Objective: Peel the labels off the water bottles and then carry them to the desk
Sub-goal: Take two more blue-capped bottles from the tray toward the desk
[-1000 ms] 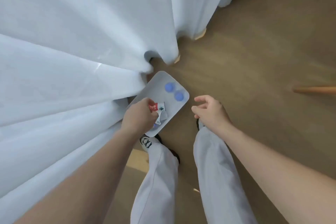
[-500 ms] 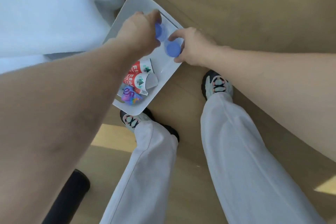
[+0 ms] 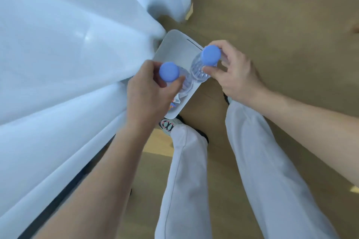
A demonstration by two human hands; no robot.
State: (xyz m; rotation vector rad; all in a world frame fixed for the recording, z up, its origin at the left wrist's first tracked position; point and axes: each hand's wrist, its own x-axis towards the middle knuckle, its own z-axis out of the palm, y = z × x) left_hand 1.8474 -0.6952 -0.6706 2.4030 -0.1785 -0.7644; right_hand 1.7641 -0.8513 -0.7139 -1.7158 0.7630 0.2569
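Note:
Two clear water bottles with blue caps hang upright above a white tray that lies on the wooden floor. My left hand grips the left bottle just below its cap. My right hand grips the right bottle at its neck. Both bottle bodies look bare and ribbed, with no label showing. Peeled label scraps, red, white and multicoloured, lie in the near end of the tray, mostly hidden by my left hand.
White draped cloth fills the left side, falling to the floor beside the tray. My legs in white trousers and a patterned shoe stand just behind the tray. Wooden floor spreads to the right.
Both hands closed on the bottle caps in the tray and have lifted the two bottles up toward the camera. The view has risen away from the tray.

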